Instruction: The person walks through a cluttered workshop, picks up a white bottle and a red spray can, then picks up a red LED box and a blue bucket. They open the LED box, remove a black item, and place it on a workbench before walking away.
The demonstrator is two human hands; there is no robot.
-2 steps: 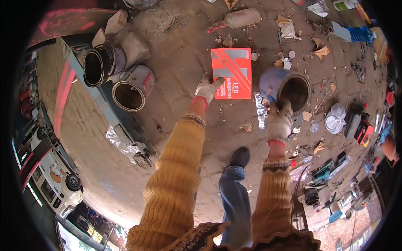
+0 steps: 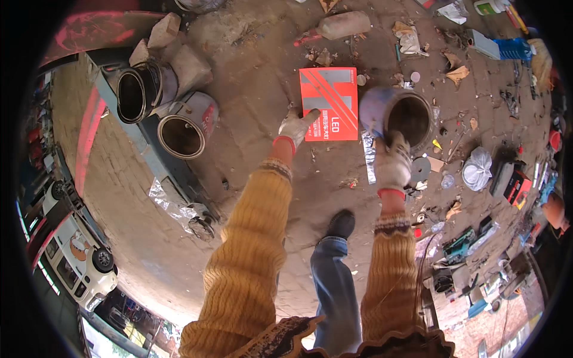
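In its off-white glove with a red cuff, my left hand (image 2: pixel 294 127) grips the lower left corner of a flat red and grey cardboard box (image 2: pixel 329 95), its thumb on top. My right hand (image 2: pixel 394 161), gloved alike, is closed on the near rim of a round bluish-grey bucket (image 2: pixel 373 107). The bucket lies tilted, its dark mouth facing right and toward me. How my fingers sit inside the rim is partly hidden. A strip of silver foil (image 2: pixel 369 158) lies on the ground between the box and my right hand.
Two used paint buckets (image 2: pixel 181 136) (image 2: pixel 131 95) lie tipped beside stone blocks (image 2: pixel 185 65) at the left, near a metal beam (image 2: pixel 146 149). A dusty bottle (image 2: pixel 345 25) lies ahead. Rightward are a tied plastic bag (image 2: pixel 478 168), a grey disc (image 2: pixel 420 169) and scattered litter.
My right hand and the bucket have shifted left, closer to the red box. The grey disc and a small yellow piece show more fully. My left hand and the box barely differ.
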